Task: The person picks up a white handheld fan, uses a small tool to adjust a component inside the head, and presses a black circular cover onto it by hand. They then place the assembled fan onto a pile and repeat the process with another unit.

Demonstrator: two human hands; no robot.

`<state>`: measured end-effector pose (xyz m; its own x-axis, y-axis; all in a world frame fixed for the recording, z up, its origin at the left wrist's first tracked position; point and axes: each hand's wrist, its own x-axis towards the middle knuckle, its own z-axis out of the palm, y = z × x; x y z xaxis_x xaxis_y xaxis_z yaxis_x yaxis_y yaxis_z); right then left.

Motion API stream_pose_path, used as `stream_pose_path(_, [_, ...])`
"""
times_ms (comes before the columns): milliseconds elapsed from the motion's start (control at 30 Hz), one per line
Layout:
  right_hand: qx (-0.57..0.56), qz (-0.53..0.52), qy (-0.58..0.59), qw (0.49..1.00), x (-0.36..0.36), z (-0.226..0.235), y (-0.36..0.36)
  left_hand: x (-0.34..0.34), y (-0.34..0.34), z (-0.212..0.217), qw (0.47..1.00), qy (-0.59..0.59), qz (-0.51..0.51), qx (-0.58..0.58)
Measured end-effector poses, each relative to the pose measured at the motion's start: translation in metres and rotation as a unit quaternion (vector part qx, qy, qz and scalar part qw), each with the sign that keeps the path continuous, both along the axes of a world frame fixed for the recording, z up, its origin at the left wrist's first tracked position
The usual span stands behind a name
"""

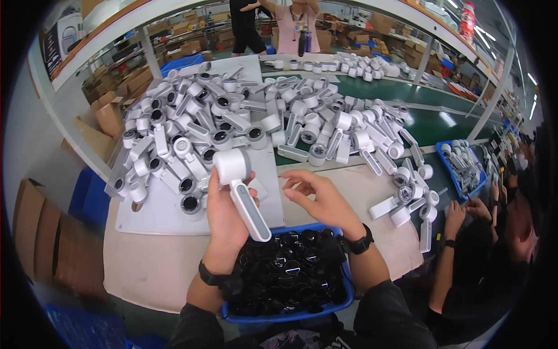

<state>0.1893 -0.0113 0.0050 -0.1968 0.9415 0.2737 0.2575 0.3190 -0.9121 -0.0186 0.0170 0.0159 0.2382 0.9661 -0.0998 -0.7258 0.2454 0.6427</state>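
Observation:
My left hand (224, 218) is closed round a white handheld device (251, 210) with a drum-shaped head and a grey strip down its handle. The head points up and away, and the handle slants down toward me. To the right of it, my right hand (324, 202) hovers with bent, parted fingers and nothing visible in them. Below both hands stands a blue bin (290, 318) full of glossy black round parts (285, 270). Beyond my hands spreads a big heap of similar white devices (197, 125), some with dark round faces.
Cardboard (154, 262) covers the table around a white board (157, 224). At the right, a smaller group of devices (401, 216) lies near a co-worker's hands (456, 218) and a blue tray (482, 180) of parts. A green conveyor (447, 125) and shelf posts (495, 96) stand behind.

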Motion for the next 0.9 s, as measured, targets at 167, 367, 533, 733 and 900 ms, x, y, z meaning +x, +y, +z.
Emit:
stream_pose_path(167, [-0.009,-0.026,-0.038,0.999,0.023,-0.012,0.011,0.001,0.002,-0.003,1.0,0.0,-0.003,-0.001])
stream_pose_path(367, [-0.014,0.045,-0.289,0.956,0.028,-0.053,0.016,0.0,0.004,-0.006,0.998,-0.038,-0.042,-0.014])
stream_pose_path(533, [-0.048,0.055,-0.346,0.935,0.029,-0.067,0.024,0.002,0.001,0.0,0.997,-0.025,-0.069,-0.005])
stream_pose_path(733, [-0.136,0.141,-0.351,0.916,0.019,-0.05,0.018,-0.006,-0.004,0.003,0.993,-0.024,-0.083,0.076])
stream_pose_path(900, [-0.111,0.189,-0.351,0.91,0.0,-0.057,0.005,0.005,-0.008,0.007,0.992,0.069,0.014,0.103])
